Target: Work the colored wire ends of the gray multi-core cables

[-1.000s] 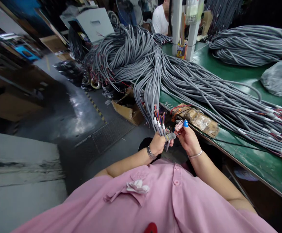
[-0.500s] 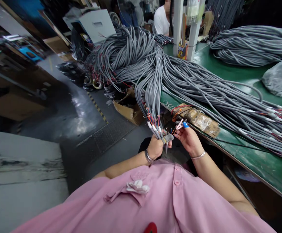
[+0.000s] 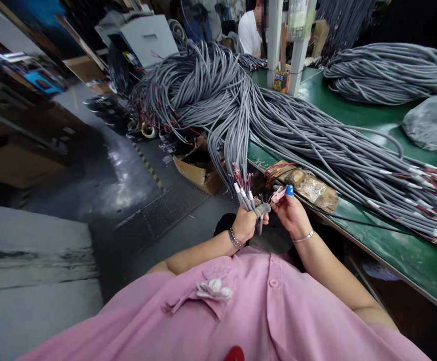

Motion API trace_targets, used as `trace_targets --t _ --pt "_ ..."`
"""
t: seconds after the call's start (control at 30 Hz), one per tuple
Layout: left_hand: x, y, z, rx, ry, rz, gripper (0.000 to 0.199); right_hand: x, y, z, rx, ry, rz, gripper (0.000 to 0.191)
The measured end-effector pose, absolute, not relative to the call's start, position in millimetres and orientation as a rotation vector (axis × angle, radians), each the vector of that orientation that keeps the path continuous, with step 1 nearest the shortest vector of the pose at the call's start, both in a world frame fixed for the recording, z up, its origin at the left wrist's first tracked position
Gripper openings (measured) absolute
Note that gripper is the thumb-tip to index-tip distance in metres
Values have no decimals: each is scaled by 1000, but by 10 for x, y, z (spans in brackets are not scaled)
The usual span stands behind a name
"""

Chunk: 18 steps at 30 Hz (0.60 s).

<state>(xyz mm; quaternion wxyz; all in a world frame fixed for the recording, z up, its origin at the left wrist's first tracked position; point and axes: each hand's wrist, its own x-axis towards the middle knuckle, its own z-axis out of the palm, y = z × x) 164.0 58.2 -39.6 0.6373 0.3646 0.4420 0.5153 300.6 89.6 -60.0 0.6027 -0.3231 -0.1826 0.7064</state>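
My left hand [image 3: 245, 224], with a grey cover on its thumb, is closed around several grey cable ends [image 3: 244, 196] whose coloured wires fan out. Close to its right, my right hand [image 3: 291, 215] pinches a small pinkish-white piece [image 3: 278, 194] at the tips of thin wires. A blue cover [image 3: 289, 190] sits on one fingertip of that hand. From the held ends the cables run up to a large grey cable bundle [image 3: 210, 75] lying over the table's corner.
The green table [image 3: 391, 250] fills the right side, bearing long cables, a taped cardboard block [image 3: 308, 186], a cable coil [image 3: 387, 72] and a plastic bag [image 3: 434, 118]. An open carton [image 3: 197, 168] stands on the floor. A person in white [image 3: 249, 32] is beyond the table.
The cable ends in my left hand have shifted slightly right and become more upright. My right hand has turned a little, its blue fingertip cover moving slightly right and up.
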Motion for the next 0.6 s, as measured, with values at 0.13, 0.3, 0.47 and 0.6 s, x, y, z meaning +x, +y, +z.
trace_targets --t 0.13,0.3,0.47,0.6 --pt "1645 596 -440 854 1028 1166 29 2981 902 -601 -763 -408 1595 33" --pt "1617 567 -422 861 1004 1192 29 3012 855 -616 -791 -438 1695 48" --pt "1557 514 -380 854 997 1254 30 3085 838 -571 -791 -464 1766 54" --pt "1548 518 -365 849 1028 1323 32 3095 840 -504 -798 -500 1745 40"
